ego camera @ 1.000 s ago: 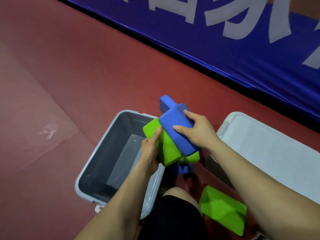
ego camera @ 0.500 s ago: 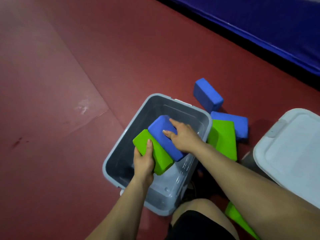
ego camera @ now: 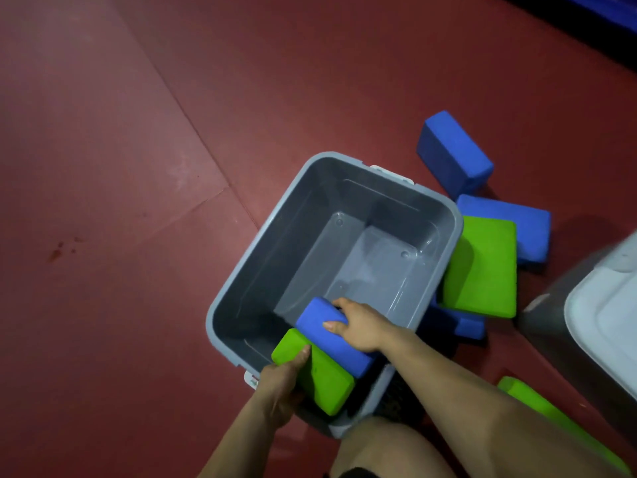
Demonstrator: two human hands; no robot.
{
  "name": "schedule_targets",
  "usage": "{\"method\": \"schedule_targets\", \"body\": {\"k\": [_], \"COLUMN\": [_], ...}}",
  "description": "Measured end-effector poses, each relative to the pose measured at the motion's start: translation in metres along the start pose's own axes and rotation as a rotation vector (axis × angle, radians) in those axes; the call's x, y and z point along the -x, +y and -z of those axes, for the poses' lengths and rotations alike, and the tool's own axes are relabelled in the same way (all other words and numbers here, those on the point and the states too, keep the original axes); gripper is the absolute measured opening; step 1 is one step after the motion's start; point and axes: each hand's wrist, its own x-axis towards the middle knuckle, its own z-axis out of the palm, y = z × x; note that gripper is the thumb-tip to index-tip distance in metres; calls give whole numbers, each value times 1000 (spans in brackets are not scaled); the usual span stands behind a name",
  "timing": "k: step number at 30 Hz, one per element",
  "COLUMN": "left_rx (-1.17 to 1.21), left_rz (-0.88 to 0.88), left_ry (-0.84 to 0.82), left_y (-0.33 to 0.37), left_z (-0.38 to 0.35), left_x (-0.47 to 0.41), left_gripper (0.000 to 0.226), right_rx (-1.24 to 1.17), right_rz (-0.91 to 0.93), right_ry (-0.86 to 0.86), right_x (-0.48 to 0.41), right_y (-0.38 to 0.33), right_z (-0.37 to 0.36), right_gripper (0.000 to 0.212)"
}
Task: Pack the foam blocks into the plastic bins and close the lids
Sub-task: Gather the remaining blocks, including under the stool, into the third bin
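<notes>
- At near corner of grey bin [ego camera: 241,281]: green block [ego camera: 324,384] and blue block [ego camera: 331,336] held together, blue lying across top of green, both tilted, partly inside the rim.
- Left hand [ego camera: 279,388]: wrapped round near end of green block, thumb up along its left edge.
- Right hand [ego camera: 362,326]: gripping blue block, thumb on top face, fingers curled over far edge.
- Contact between the held pair and bin bottom: cannot tell (hidden by the blocks).
- Bin open-topped, standing on red floor [ego camera: 138,167].
- Right of bin, on floor: second green block [ego camera: 482,270] touching bin's right wall, overlapping rear blue block [ego camera: 517,222] and resting over lower blue block [ego camera: 462,324].
- Further back: lone blue block [ego camera: 455,153], clear of bin, just beside the pile.
- Bottom right: third green block [ego camera: 551,419], partly hidden behind right forearm.
- Right edge: second bin [ego camera: 544,322] with white lid [ego camera: 606,322] on top (cut off by frame).
- Bottom centre: bare knee [ego camera: 389,446], just beside bin's near corner.
</notes>
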Motion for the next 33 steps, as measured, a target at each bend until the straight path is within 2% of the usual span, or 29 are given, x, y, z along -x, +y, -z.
{"method": "schedule_targets", "body": {"k": [1,4,5,8,9,14,19,22,24,28,33], "left_rx": [-44,-292,-408,-804,-907,-1460,-1357,-1295,-1286,-1269,-1222], "left_rz": [-4,-105,-169,-346,-374,-449,-436,-555,-644,-680,-850], "left_ry": [11,86,118,138,135,200,80,73,57,17,-38], "left_y": [3,10,12,13,11,8,26,27,26,32,51], "left_z": [1,6,9,5,2,-7,1,-4,-14,-27,-44], "left_x": [-6,-24,-30,-35,-37,-48,-55,-43,-22,19,74], "left_gripper": [43,89,93,62,59,80,95,89,86,92,93], "right_rx": [6,33,52,83,76,169,310,292,267,219,157], "right_rz": [3,8,10,10,-3,-48,-100,-93,-71,-28,-55], "right_ry": [-11,-45,-60,-98,-109,-69,-79,-25,30,147,347], "right_x": [-7,-27,-32,-41,-42,-44,-42,-23,-4,39,100], "right_y": [1,2,2,5,9,25,5,5,2,-10,-9], "right_z": [-2,-9,-14,-28,-32,-45,-42,-28,-16,9,37], "right_gripper": [62,67,67,71,72,74,82,87,83,81,79]}}
